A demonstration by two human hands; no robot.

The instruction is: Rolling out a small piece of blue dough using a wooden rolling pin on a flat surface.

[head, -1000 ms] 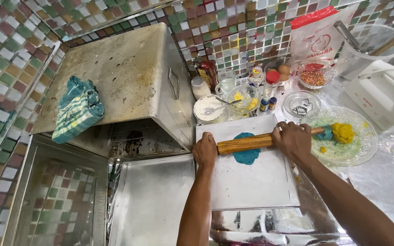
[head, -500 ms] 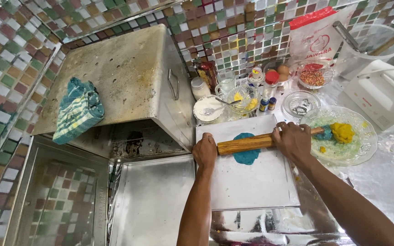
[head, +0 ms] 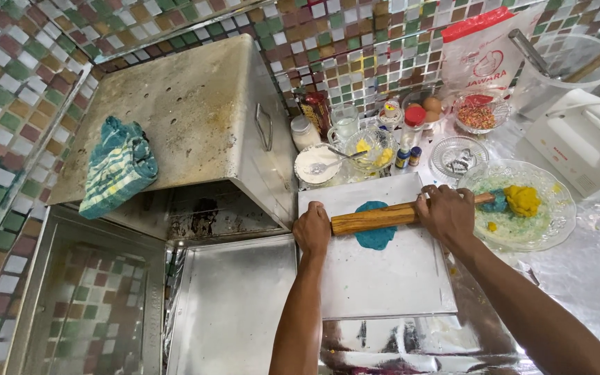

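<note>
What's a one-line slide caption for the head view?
Both hands, left hand and right hand, press a wooden rolling pin over blue dough on a white board.

One head-worn camera looks steeply down, close over the worktop [head: 578, 278] and tiled wall [head: 328, 42].

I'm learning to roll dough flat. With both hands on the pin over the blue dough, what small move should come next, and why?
Probably roll the pin toward the body. It lies across the far half of the blue dough, whose near part looks unrolled, and the left hand and right hand already grip both ends on the board.
</note>
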